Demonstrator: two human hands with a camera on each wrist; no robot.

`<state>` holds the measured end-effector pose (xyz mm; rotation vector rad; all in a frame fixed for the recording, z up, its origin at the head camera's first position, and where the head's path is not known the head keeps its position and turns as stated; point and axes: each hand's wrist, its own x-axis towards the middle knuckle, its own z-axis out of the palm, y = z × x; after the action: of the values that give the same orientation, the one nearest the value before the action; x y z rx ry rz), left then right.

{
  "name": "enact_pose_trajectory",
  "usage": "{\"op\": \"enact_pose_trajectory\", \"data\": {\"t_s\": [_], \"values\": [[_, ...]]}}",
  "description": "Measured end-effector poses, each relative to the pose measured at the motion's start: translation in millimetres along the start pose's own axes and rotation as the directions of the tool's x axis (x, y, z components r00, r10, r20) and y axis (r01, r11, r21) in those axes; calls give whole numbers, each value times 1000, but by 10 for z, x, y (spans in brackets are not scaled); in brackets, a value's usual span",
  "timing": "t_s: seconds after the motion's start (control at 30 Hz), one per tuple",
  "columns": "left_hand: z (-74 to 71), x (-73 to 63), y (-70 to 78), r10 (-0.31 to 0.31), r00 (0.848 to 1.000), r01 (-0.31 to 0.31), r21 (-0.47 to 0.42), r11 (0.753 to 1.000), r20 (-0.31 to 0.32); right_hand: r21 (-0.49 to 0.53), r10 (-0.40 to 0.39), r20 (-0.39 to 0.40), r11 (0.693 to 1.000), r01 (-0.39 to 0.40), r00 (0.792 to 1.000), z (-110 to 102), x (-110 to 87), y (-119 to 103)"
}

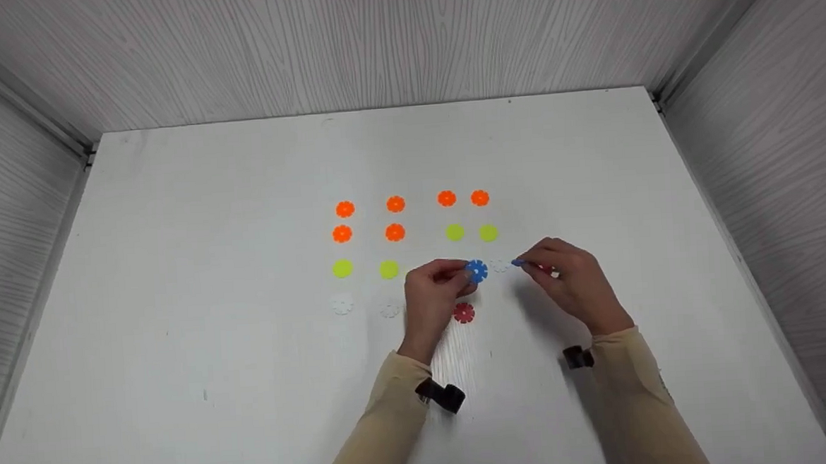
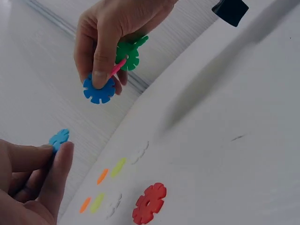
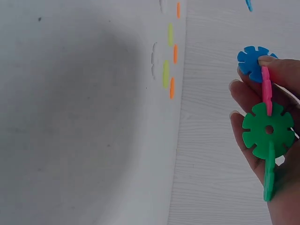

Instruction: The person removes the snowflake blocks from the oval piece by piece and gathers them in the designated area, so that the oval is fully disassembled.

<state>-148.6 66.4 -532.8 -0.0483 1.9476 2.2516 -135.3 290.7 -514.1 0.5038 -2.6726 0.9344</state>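
Observation:
Between the thumb and fingers of my left hand [image 1: 432, 298] is a single blue notched disc [image 1: 478, 270], held above the table. My right hand [image 1: 573, 284] pinches the blue end disc [image 3: 250, 63] of a small chain of interlocked discs. In the right wrist view, a pink disc [image 3: 266, 93] seen edge-on joins that blue one to a green disc [image 3: 257, 127], and a second green disc [image 3: 269, 180] hangs below. The two blue discs are apart. Beneath the left hand a red disc [image 1: 464, 313] lies flat, and a white disc [image 1: 499, 265] shows between the hands.
Several orange discs [image 1: 395, 204] lie in rows on the white table [image 1: 210, 271]. Yellow-green discs [image 1: 389, 269] and white discs [image 1: 342, 305] form rows nearer to me. Wood-grain panels [image 1: 375, 50] wall the table at the back and both sides.

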Motion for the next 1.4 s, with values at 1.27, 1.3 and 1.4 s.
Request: {"op": "enact_pose_trajectory", "data": {"t_s": [1.27,1.3,1.4], "values": [[318,123,-40,117,955,-254,549,796,271,69,80,72,994,-84,994,8,-13,11],[303,126,-37,142,947,-276,497,823,289,82,88,83,992,-95,993,6,-12,2],[267,133,-28,190,924,-307,348,886,333,119,100,119,986,-114,988,1,-8,-27]]}}
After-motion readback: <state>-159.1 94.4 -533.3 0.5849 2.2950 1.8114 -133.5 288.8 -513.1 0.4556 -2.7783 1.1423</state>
